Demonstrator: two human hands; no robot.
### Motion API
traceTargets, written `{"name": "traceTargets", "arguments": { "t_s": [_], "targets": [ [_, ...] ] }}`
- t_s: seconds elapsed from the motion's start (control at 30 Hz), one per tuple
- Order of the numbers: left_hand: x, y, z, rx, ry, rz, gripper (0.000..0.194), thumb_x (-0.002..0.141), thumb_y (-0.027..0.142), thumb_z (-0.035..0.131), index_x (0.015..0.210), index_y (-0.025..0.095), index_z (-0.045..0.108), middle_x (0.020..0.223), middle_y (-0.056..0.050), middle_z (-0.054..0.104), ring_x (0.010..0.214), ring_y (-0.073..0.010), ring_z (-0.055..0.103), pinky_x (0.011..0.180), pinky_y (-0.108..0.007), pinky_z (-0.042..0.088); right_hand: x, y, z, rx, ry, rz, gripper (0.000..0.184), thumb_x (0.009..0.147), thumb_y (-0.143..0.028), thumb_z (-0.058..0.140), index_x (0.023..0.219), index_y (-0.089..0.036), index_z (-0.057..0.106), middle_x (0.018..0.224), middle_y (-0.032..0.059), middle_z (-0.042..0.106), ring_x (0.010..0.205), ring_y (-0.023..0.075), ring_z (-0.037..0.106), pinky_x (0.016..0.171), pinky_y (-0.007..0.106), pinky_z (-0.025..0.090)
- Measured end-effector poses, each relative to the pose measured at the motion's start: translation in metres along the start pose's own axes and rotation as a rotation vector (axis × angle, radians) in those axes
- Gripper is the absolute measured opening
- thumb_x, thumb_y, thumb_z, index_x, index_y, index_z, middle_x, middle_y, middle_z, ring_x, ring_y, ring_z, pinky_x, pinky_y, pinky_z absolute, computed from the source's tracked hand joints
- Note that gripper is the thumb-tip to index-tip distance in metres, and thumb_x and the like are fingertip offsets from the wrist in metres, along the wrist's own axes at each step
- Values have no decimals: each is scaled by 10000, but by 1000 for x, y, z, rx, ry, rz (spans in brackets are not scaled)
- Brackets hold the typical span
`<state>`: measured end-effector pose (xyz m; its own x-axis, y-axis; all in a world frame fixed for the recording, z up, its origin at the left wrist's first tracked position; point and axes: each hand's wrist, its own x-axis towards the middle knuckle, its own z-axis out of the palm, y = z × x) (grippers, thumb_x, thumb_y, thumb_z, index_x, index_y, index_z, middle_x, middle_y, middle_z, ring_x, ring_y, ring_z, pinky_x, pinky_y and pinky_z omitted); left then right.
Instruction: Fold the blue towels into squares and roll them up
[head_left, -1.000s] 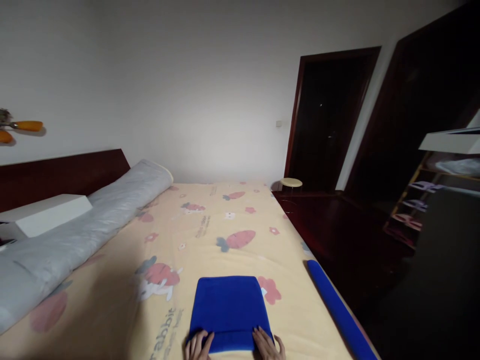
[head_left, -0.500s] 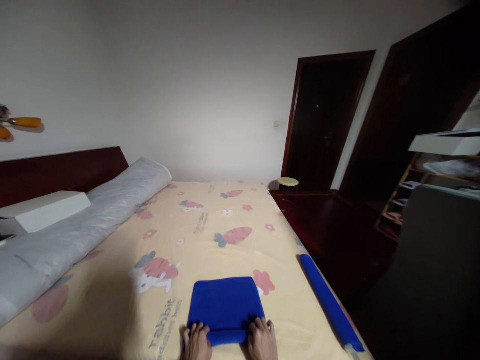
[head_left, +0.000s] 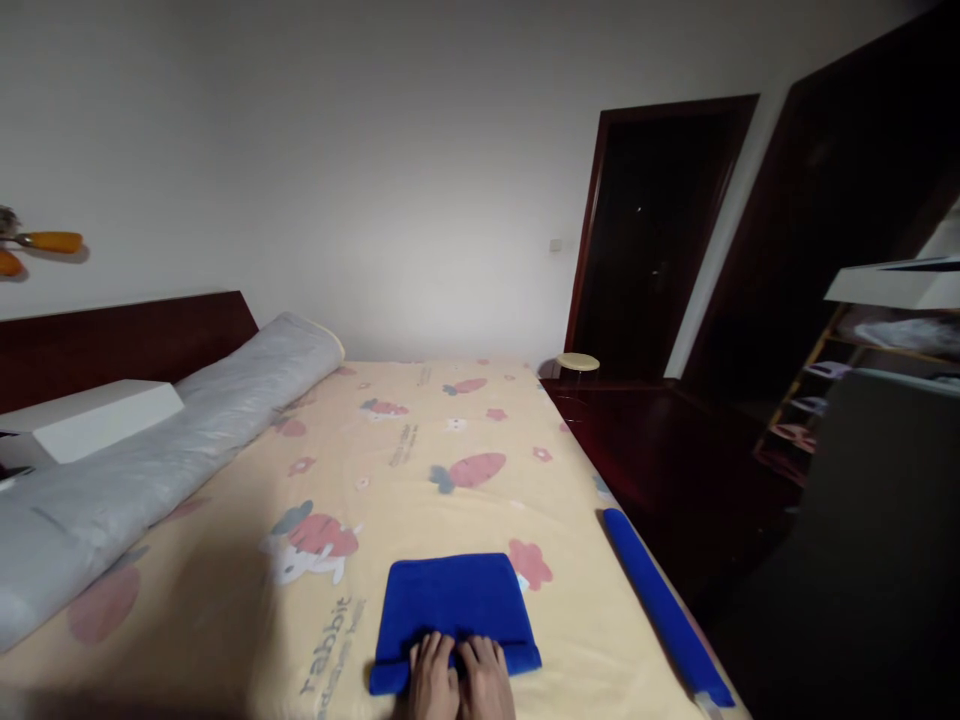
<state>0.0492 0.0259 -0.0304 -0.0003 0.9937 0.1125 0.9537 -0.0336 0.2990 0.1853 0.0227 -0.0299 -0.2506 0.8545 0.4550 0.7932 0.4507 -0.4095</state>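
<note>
A blue towel (head_left: pixel 457 595) lies on the patterned bed sheet, flat at the far side and rolled up along its near edge. My left hand (head_left: pixel 433 672) and my right hand (head_left: pixel 484 675) sit side by side at the middle of that roll. Fingers of both hands curl over the roll and grip it; the thumbs are mostly hidden. The roll's two ends stick out left and right of the hands. Apart from them, a long, narrow blue roll (head_left: pixel 664 605) rests along the bed's right edge, with a pale tag at its near end.
A grey bedding roll (head_left: pixel 187 430) and a white box (head_left: pixel 105 415) are by the dark headboard (head_left: pixel 127 335). Beyond the bed's right edge stand a round stool (head_left: pixel 577 362), a shelf rack (head_left: pixel 802 390) and a dark grey panel (head_left: pixel 862 540).
Both hands have moved inward from the ends of the towel's rolled edge to its middle and are now close together. The long blue roll has stayed in place.
</note>
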Motion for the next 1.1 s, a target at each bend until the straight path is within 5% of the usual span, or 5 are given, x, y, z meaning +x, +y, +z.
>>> {"name": "traceTargets", "arguments": {
  "t_s": [0.23, 0.57, 0.7, 0.87, 1.1],
  "targets": [
    [-9, -38, -12, -104, 30, 129, 423, 926, 257, 340, 1200, 266, 663, 1322, -40, 640, 1260, -184, 552, 1064, -353, 462, -12, 33, -17, -116, 57, -210, 510, 951, -330, 469, 1454, -279, 402, 1366, 34, 587, 1206, 207, 573, 1014, 337, 428],
    [-20, -60, -16, 128, 169, -87, 476, 936, 322, 342, 1397, 308, 457, 1496, -25, 443, 1360, -200, 441, 1121, -476, 332, -27, 78, -29, -202, 26, 81, 519, 972, -491, 391, 1437, -265, 438, 1421, 75, 524, 1303, 283, 491, 1046, 506, 413],
    [-13, -49, -12, 194, 272, -126, 473, 903, 254, 380, 1351, 314, 518, 1487, -37, 441, 1351, -252, 455, 1124, -573, 289, -20, 64, -27, -220, 155, 125, 514, 969, -450, 383, 1431, -236, 454, 1454, 121, 472, 1321, 333, 460, 1030, 573, 400],
    [-10, -19, 6, 23, 220, 189, 602, 824, 42, 349, 1343, 285, 533, 1431, -16, 528, 1320, -166, 491, 1078, -364, 439, -2, 13, -25, -30, 72, -150, 420, 968, -327, 441, 1380, -276, 509, 1361, 65, 586, 1251, 231, 547, 1000, 370, 461],
    [-11, -28, -6, -65, 76, 277, 434, 966, 305, 354, 1380, 307, 485, 1441, 1, 521, 1317, -150, 493, 1094, -354, 439, 0, 23, -32, -40, -24, -122, 335, 981, -339, 448, 1262, -253, 610, 1237, 28, 676, 1152, 198, 617, 1008, 349, 435]
  ]
}}
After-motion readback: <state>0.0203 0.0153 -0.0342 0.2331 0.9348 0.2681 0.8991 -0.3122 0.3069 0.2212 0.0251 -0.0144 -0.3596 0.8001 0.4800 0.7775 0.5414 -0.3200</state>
